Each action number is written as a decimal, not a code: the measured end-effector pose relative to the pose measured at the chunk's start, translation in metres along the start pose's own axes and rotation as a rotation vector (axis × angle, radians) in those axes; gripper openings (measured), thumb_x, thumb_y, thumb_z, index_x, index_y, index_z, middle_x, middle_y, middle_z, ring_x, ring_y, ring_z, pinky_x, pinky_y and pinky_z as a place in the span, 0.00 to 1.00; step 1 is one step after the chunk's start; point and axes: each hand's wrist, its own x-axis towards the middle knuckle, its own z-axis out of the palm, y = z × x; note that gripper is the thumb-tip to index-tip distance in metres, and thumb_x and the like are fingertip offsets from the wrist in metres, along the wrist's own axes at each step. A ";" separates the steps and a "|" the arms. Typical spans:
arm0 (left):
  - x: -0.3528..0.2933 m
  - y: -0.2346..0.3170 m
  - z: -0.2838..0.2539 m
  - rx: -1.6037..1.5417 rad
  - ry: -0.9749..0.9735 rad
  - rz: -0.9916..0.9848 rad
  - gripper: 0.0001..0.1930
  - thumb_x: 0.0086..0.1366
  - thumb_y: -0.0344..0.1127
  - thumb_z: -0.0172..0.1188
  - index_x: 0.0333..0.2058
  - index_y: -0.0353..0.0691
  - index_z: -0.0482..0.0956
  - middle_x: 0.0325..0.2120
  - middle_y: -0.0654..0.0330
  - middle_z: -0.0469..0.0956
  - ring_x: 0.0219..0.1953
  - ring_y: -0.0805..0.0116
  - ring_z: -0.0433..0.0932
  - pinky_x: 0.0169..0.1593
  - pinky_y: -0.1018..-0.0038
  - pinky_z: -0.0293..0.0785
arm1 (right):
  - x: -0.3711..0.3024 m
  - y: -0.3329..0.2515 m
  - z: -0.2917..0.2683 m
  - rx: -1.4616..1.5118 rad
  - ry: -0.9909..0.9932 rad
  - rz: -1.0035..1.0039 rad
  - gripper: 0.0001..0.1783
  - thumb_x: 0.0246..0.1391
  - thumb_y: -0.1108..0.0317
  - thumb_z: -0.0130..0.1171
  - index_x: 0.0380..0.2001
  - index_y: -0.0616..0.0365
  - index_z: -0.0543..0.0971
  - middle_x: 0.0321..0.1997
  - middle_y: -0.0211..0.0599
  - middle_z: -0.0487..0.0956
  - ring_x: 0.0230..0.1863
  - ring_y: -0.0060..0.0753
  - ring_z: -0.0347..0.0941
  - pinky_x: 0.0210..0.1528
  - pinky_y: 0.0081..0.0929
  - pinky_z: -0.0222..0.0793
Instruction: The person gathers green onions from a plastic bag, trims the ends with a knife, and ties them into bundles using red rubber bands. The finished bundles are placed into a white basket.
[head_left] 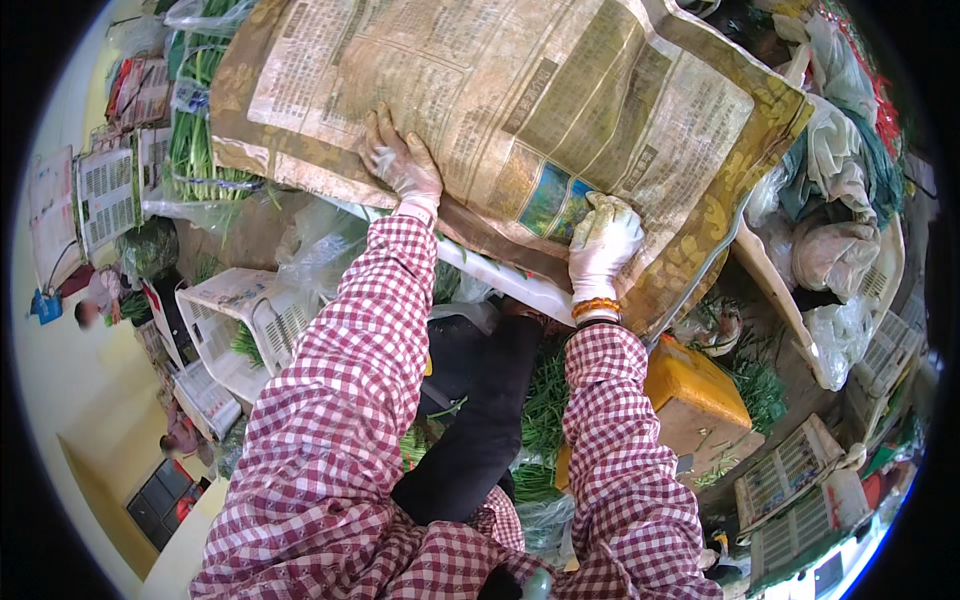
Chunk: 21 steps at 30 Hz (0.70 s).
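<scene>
A large worn printed sheet (400,60), brown with pale text panels and a patterned border, covers the surface in front of me. My left hand (402,165), in a thin stained glove, lies on it near the front edge with its fingers spread, holding nothing. To the right, my right hand (606,240) wears a white glove and an amber bead bracelet (597,307). Its fingers are curled closed against the sheet, beside a blue-green picture panel (553,197). What they hold, if anything, is hidden. Creases run through the sheet at the right.
Bundled long green stalks (195,150) stand at the left. White plastic crates (235,300) are lower left. A yellow-topped box (700,385) stands beside my right forearm, near loose greens (545,400). Crumpled plastic bags (835,160) pile up at the right. Other people (105,292) are far left.
</scene>
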 end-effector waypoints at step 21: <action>0.009 0.014 -0.021 0.297 -0.137 -0.651 0.32 0.73 0.47 0.44 0.68 0.34 0.51 0.68 0.39 0.50 0.70 0.44 0.51 0.72 0.57 0.47 | 0.047 -0.085 0.006 0.029 -0.378 -0.446 0.46 0.42 0.48 0.69 0.66 0.44 0.66 0.71 0.44 0.60 0.72 0.51 0.52 0.70 0.66 0.40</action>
